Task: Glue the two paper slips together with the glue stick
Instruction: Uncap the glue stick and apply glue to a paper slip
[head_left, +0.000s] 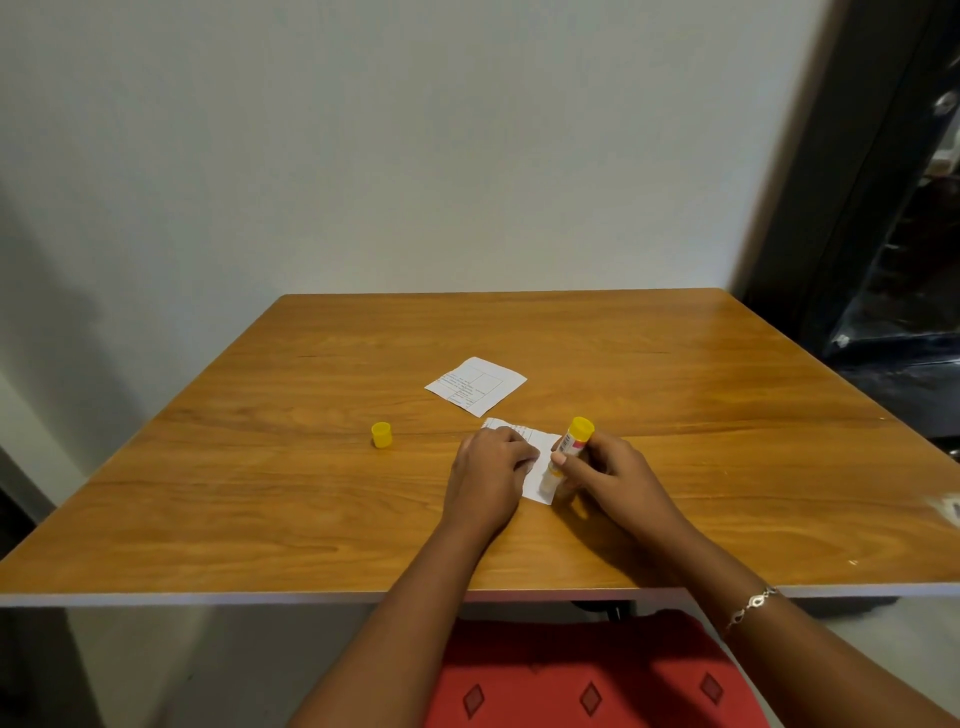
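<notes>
A white paper slip (543, 457) lies on the wooden table (675, 405) near its middle, partly covered by my hands. My left hand (491, 470) presses down on the slip's left part. My right hand (605, 470) grips a glue stick (569, 449) with a yellow base, tilted, its tip down on the slip's right part. A second printed paper slip (476, 385) lies flat a little farther back, apart from both hands. The yellow cap (382, 434) of the glue stick stands on the table to the left.
The table's front edge (311, 597) runs close to my body, with red patterned cloth (587, 680) below it. A pale wall stands behind the table. Dark furniture (893, 260) is at the far right.
</notes>
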